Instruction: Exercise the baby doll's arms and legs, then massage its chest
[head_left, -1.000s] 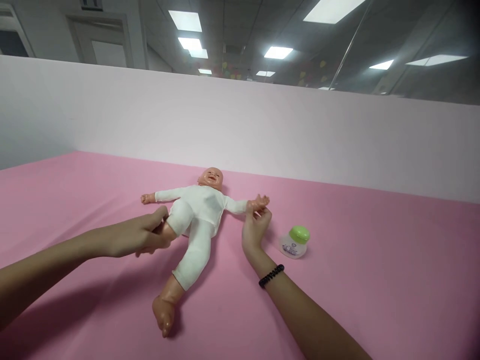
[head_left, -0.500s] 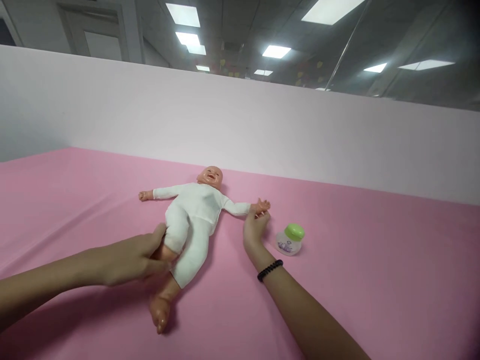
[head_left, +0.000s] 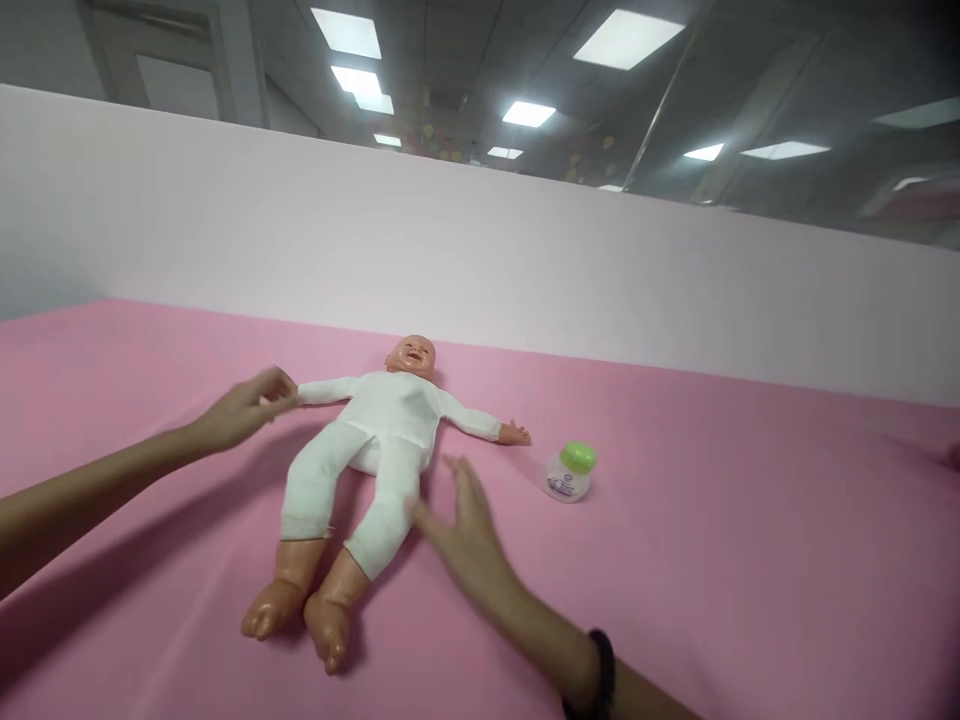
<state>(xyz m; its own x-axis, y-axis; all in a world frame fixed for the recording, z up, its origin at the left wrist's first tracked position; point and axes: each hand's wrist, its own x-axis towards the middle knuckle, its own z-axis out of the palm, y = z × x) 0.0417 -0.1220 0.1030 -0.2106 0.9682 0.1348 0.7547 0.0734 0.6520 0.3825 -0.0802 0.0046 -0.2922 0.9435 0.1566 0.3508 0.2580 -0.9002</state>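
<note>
A baby doll [head_left: 394, 410] in a white suit lies on its back with its arms spread and its bare feet towards me. My left hand [head_left: 247, 408] is closed around the doll's hand at the left, which it hides. My right hand [head_left: 469, 540] is open beside the doll's leg, thumb and fingers apart. Its thumb tip overlaps the edge of that leg; whether they touch I cannot tell. A black beaded bracelet [head_left: 602, 675] circles my right wrist. To the right of the doll's other hand stands a clear jar [head_left: 568, 480] with a green lid [head_left: 578, 457].
A pink cloth [head_left: 712, 540] covers the surface. Behind the doll's head rises a white panel [head_left: 487, 260], with ceiling lights showing above it. At the far right edge a small dark blurred shape [head_left: 954, 455] is cut off by the frame.
My left hand has let go of the doll's leg and moved up to its hand. My right hand has released the doll's other hand and come down beside its leg. Both doll legs now lie extended.
</note>
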